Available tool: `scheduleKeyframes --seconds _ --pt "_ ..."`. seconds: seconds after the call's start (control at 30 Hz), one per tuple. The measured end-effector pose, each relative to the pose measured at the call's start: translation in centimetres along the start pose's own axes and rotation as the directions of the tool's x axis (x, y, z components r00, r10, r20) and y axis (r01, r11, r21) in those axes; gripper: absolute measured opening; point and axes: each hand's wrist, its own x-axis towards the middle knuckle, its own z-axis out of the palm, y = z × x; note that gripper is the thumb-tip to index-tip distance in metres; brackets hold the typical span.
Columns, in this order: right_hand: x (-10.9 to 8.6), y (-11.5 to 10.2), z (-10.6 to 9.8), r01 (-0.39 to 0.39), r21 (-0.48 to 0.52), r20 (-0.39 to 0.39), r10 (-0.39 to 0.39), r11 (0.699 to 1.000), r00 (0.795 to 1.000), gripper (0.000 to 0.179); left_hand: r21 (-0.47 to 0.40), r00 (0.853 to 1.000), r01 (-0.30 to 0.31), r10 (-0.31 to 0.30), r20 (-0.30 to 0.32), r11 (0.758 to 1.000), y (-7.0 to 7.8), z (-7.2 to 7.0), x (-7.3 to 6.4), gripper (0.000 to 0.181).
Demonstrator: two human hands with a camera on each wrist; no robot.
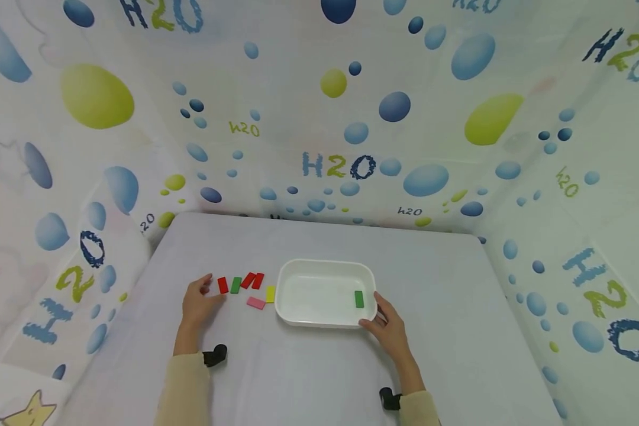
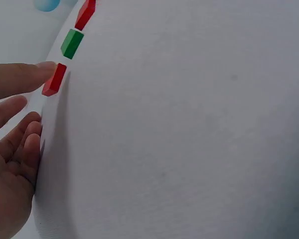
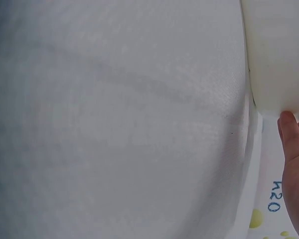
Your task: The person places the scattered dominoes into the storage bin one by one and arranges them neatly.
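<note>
On the left of the table, my left hand point(image 1: 198, 303) is beside a red block point(image 1: 222, 285), thumb and fingers apart. The left wrist view shows the thumb partly covering that red block point(image 2: 55, 80); no grip on it shows. Beyond it lie a green block point(image 1: 236, 285), two red blocks point(image 1: 248, 280) touching or nearly so, a pink block point(image 1: 255, 303) and a yellow block point(image 1: 270, 294). My right hand point(image 1: 391, 331) holds the white tray point(image 1: 325, 324) at its near right corner, thumb at the front rim and fingers along the right side. A green block point(image 1: 359, 299) lies inside the tray.
A white cloth covers the table point(image 1: 298, 378). Behind it and at both sides hangs a patterned curtain point(image 1: 277, 89) with blue and green drops and lettering. Black wrist cameras point(image 1: 216, 355) sit at both sleeves.
</note>
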Motion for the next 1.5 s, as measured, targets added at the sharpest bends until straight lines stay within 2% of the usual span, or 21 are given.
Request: scheduleKeyframes --seconds 0.2,0.4,0.67,0.93,1.1,1.23,1.5 --pt "0.1 0.1 0.0 0.007 0.001 -0.004 -0.007 1.000 1.000 0.080 0.075 0.997 -0.042 0.037 0.065 0.996 0.0 -0.7 0.7 0.068" --pt "0.2 0.0 0.0 -0.012 -0.004 -0.004 0.012 1.000 1.000 0.082 0.205 0.997 -0.055 0.041 0.071 0.977 0.2 -0.6 1.3 0.066" --pt "0.1 -0.1 0.1 -0.010 -0.011 0.001 0.010 1.000 1.000 0.083 0.248 0.996 -0.055 0.036 0.081 0.967 0.5 -0.7 1.5 0.057" --pt "0.2 0.0 0.1 -0.001 -0.030 -0.003 0.001 1.000 1.000 0.082 0.209 0.998 -0.052 0.042 0.052 0.977 0.0 -0.4 1.4 0.052" --pt "0.0 0.1 0.0 -0.027 -0.022 0.004 0.027 0.999 1.000 0.083 0.098 0.999 -0.042 0.042 0.003 0.994 -0.5 -0.5 0.9 0.052" --pt "0.0 0.2 0.0 -0.022 -0.030 -0.003 0.022 0.999 1.000 0.083 0.004 0.999 -0.029 0.029 -0.017 1.000 -0.3 -0.8 0.5 0.054" --pt "0.1 0.3 0.0 -0.017 -0.028 0.002 0.017 0.999 1.000 0.082 -0.053 1.000 -0.012 0.011 -0.018 0.999 0.0 -1.1 0.0 0.056"
